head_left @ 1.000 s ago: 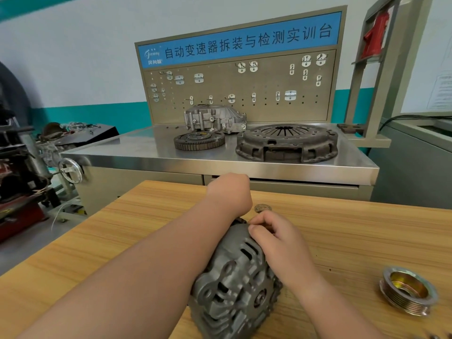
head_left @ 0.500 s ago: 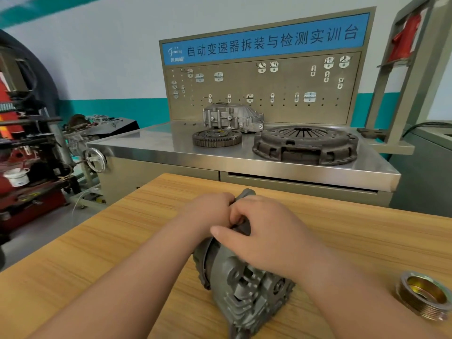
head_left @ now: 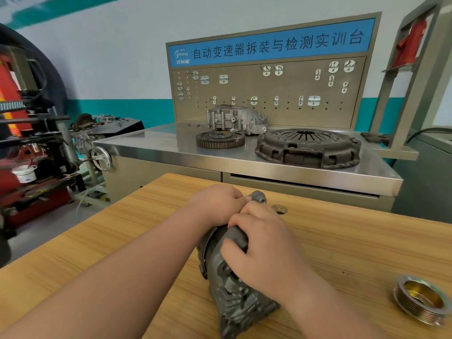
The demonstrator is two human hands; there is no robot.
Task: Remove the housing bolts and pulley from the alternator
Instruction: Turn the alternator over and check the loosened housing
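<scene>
Working on the alternator (head_left: 234,277): on its side near the front middle of the wooden table (head_left: 110,241), finned housing toward the camera, mounting ear (head_left: 258,197) poking up at the far end. Reads as the housing-bolt step, judging by the pulley (head_left: 420,299), off the shaft and parked well apart near the table's right edge, hollow side up; also a small ring (head_left: 279,209) just beyond the ear, probably its nut or washer. Can't see any bolt heads, so no count of how many are out.

Next move, at a guess: needs the body braced against rolling and a bolt head turned up within reach; no tool in view.

Grips the upper housing with the right hand (head_left: 264,248), fingers curled over the crown. Wraps the left hand (head_left: 215,204) over the far end beside the ear, fingers curled, tips hidden; can't tell whether pinching a bolt or only steadying. Comes in with both forearms from the near edge, hands close together.

Behind: steel bench (head_left: 171,148) carrying a clutch cover (head_left: 308,146) and a ring gear (head_left: 220,139).
</scene>
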